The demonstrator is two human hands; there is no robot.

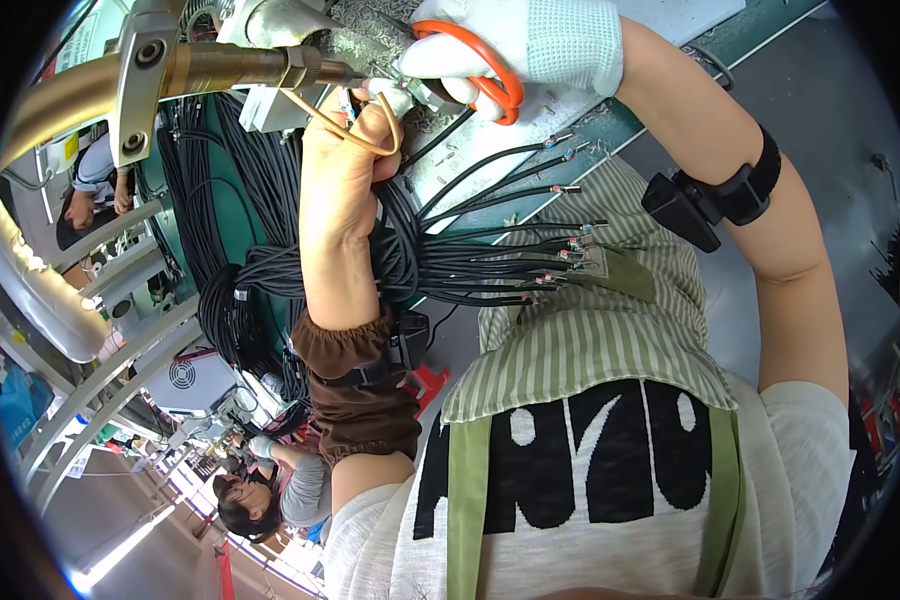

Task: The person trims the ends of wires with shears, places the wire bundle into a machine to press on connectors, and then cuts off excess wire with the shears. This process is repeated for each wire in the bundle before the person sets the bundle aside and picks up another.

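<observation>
A grey surface (610, 100) with a green edge is seen running across the far side of the scene, littered with small wire offcuts. A striped green apron (590, 340) is worn over a white top with black lettering, filling the near right. A metal pipe frame (100, 90) with a brass-coloured fitting is seen at the far left, and other people are visible at work at the left edge and near left.

A thick bundle of black cables (300, 270) is looped at the centre left, hanging down beside the surface. From it a fan of black wire ends (510, 250), each tipped with small coloured leads, is spread out to the right over the apron.

The bundle is gripped by the bare left hand (345, 165), whose fingers are clenched around the cables at the surface's edge; a tan rubber band (355, 130) is looped over them. A brown sleeve cover (360, 390) is worn on the left forearm.

Orange-handled scissors (485, 80) are held by the right hand (520, 45), which is covered by a white knit glove, its fingers passed through the handles, just beyond the left hand. A black wrist device (715, 195) is strapped on the right forearm.
</observation>
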